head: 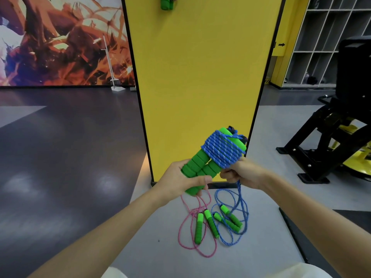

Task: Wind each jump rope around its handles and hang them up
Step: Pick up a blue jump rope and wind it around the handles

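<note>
My left hand [181, 178] grips the lower end of a pair of green foam handles [200, 164] held side by side and tilted up to the right. Blue rope [220, 150] is coiled many times around their upper half. My right hand [240, 173] pinches the loose blue cord just below the coils; the cord hangs down from it to the floor. On the floor below lie a pink jump rope [200, 227] and a blue jump rope [230, 219], both unwound, with green handles. A wound rope with green handles [166, 4] hangs at the top of the yellow panel [200, 67].
The yellow panel stands straight ahead on a grey floor [160, 227]. Black and yellow gym equipment [331, 137] stands to the right, grey cubby shelves [321, 47] behind it. A dark glossy floor [60, 147] and an orange mural [60, 37] lie to the left.
</note>
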Available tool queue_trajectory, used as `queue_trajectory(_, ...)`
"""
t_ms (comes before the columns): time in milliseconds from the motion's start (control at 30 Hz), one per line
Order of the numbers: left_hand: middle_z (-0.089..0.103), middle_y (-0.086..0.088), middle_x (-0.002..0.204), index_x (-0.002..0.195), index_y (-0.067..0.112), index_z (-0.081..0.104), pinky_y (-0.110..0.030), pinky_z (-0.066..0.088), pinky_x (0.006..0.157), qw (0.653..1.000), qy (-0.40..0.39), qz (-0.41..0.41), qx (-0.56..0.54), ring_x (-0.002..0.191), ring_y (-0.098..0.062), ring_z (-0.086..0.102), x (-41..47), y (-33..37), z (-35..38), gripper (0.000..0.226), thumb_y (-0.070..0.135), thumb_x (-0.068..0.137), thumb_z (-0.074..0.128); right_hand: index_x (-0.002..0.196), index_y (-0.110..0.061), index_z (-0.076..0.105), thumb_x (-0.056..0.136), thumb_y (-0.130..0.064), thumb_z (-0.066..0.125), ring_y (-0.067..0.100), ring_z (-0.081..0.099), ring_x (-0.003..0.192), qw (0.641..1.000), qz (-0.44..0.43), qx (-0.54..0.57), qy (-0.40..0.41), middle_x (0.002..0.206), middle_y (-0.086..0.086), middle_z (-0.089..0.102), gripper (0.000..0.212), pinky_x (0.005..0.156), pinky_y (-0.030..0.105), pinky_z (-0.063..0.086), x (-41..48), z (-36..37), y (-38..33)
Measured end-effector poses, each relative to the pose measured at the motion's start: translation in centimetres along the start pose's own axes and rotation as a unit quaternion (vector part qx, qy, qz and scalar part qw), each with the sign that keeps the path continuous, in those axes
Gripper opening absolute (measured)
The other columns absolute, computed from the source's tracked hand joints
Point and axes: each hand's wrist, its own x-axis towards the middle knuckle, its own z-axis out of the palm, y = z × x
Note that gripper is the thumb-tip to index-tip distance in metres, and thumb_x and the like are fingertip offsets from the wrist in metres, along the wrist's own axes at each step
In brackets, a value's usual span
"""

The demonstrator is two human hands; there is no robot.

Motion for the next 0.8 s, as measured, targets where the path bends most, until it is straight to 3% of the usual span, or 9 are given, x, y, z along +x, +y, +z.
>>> queue_trajectory(67,0.067,-0.009,0.069,0.090,0.008,0.062,-0.028,0.054,0.054,0.999,0.013,-0.020,-0.038,0.053,-0.018,0.061,0.2,-0.1,0.1,0.015,0.011,0.079,0.072,0.065,-0.020,0.031,0.095,-0.002,0.042,0.006,0.018,0.047,0.999,-0.029,0.008,0.013,0.052,-0.012,0.027,0.036,0.045,0.020,0.012,-0.1,0.4,0.1)
queue_trajectory(200,0.066,-0.011,0.069,0.093,0.007,0.064,-0.029,0.052,0.057,0.993,0.034,-0.055,-0.100,0.053,-0.020,0.058,0.4,0.1,0.3,0.033,0.028,0.068,0.073,0.066,-0.029,0.050,0.102,-0.012,0.035,0.007,0.021,0.044,0.988,-0.086,-0.097,0.082,0.050,-0.015,0.030,0.042,0.039,0.018,0.019,0.3,1.4,0.5)
queue_trajectory(333,0.066,-0.009,0.068,0.095,0.007,0.063,-0.026,0.052,0.053,0.988,0.062,-0.078,-0.117,0.051,-0.018,0.058,0.7,0.0,0.1,0.028,0.026,0.075,0.072,0.076,-0.020,0.050,0.102,-0.022,0.036,0.007,0.031,0.047,0.962,-0.106,-0.219,0.122,0.060,-0.004,0.040,0.029,0.044,0.018,0.029,0.6,1.9,0.7)
queue_trajectory(500,0.069,-0.011,0.073,0.098,0.007,0.065,-0.029,0.052,0.059,0.985,0.096,-0.113,-0.092,0.055,-0.019,0.061,1.1,-0.6,-0.4,0.030,0.028,0.078,0.075,0.069,-0.020,0.050,0.102,-0.022,0.037,0.004,0.044,0.051,0.939,-0.083,-0.307,0.129,0.058,-0.006,0.050,0.035,0.057,0.020,0.039,0.1,2.1,-0.3)
queue_trajectory(600,0.069,-0.011,0.073,0.099,0.006,0.065,-0.028,0.052,0.058,0.985,0.111,-0.115,-0.059,0.053,-0.018,0.062,1.3,-0.6,-0.2,0.031,0.027,0.079,0.076,0.068,-0.018,0.052,0.101,-0.022,0.038,0.000,0.045,0.046,0.944,-0.048,-0.301,0.128,0.057,-0.004,0.053,0.037,0.054,0.015,0.039,0.1,1.9,-0.5)
queue_trajectory(700,0.069,-0.012,0.071,0.093,0.008,0.066,-0.025,0.050,0.051,0.984,0.140,-0.107,-0.010,0.050,-0.017,0.061,1.4,-0.8,-0.7,0.027,0.025,0.078,0.078,0.068,-0.017,0.054,0.102,-0.025,0.038,0.001,0.047,0.045,0.948,-0.025,-0.296,0.117,0.055,-0.005,0.054,0.038,0.056,0.018,0.040,-0.3,1.8,-0.5)
queue_trajectory(800,0.069,-0.009,0.067,0.082,0.014,0.065,-0.030,0.053,0.053,0.979,0.163,-0.079,0.094,0.053,-0.021,0.063,1.7,-1.4,-1.2,0.023,0.027,0.073,0.082,0.068,-0.015,0.054,0.102,-0.025,0.038,0.004,0.047,0.043,0.949,-0.001,-0.298,0.104,0.049,-0.006,0.052,0.039,0.059,0.025,0.042,-0.5,2.0,-0.2)
